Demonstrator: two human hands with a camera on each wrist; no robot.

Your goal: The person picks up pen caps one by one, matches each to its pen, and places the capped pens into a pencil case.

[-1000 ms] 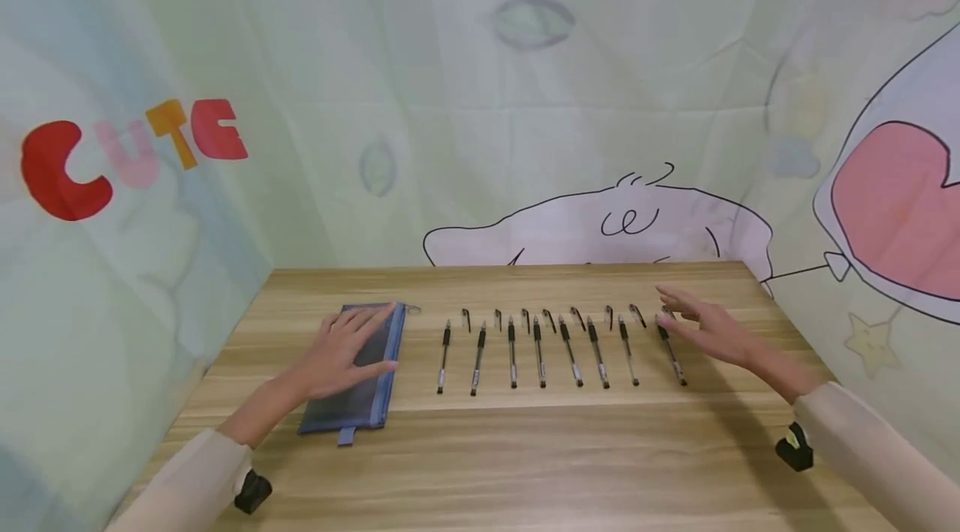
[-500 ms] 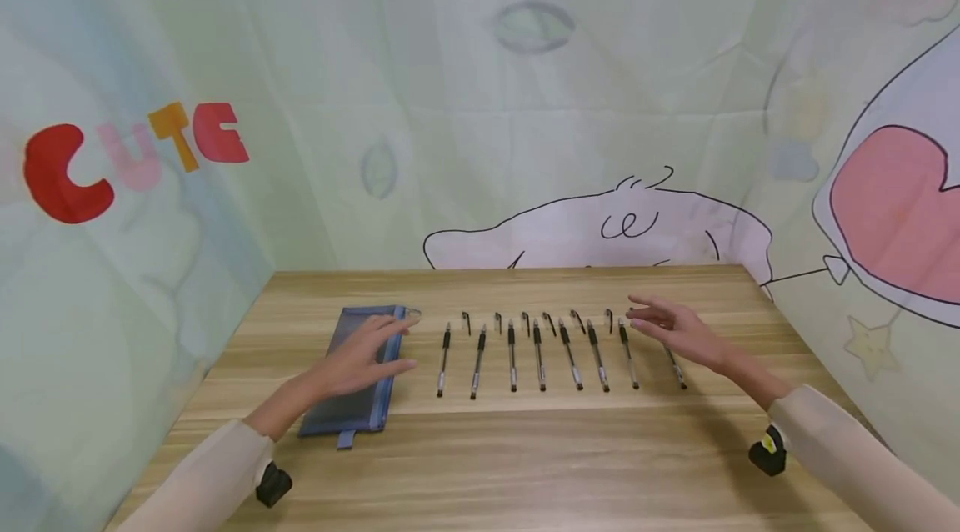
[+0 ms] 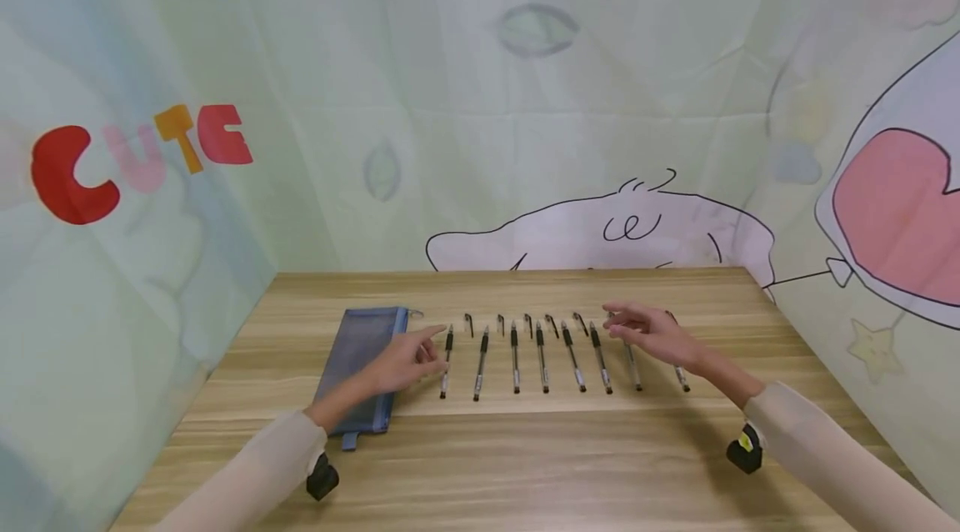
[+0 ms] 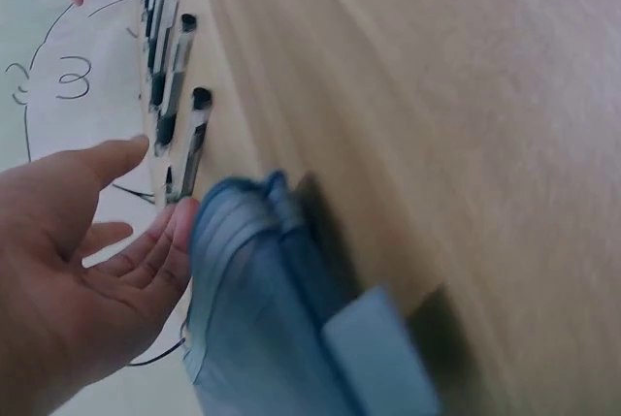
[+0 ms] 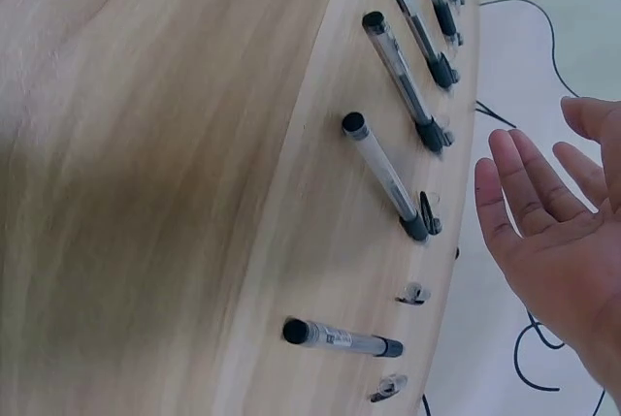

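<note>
Several uncapped black gel pens lie in a row, black grips toward the back. In the head view my left hand (image 3: 408, 361) reaches past the pouch's right edge, its fingertips at the leftmost pen (image 3: 445, 383). The left wrist view shows those fingers loosely bent and holding nothing, beside that pen (image 4: 197, 135). My right hand (image 3: 654, 335) hovers over the second pen from the right (image 3: 635, 369), covering its upper part. In the right wrist view its relaxed fingers (image 5: 514, 193) are apart from the pens. Several black pen caps (image 3: 501, 325) lie behind the row.
A blue mesh zip pouch (image 3: 360, 342) lies flat at the left, partly under my left forearm. The rightmost pen (image 3: 682, 379) and a cap (image 3: 671, 317) lie by my right wrist. A cartoon-printed curtain (image 3: 480, 115) hangs behind the wooden table (image 3: 525, 465).
My left hand has moved right, from above the pouch to the leftmost pen. My right hand has shifted left from the rightmost pen. The pens and pouch stay where they were.
</note>
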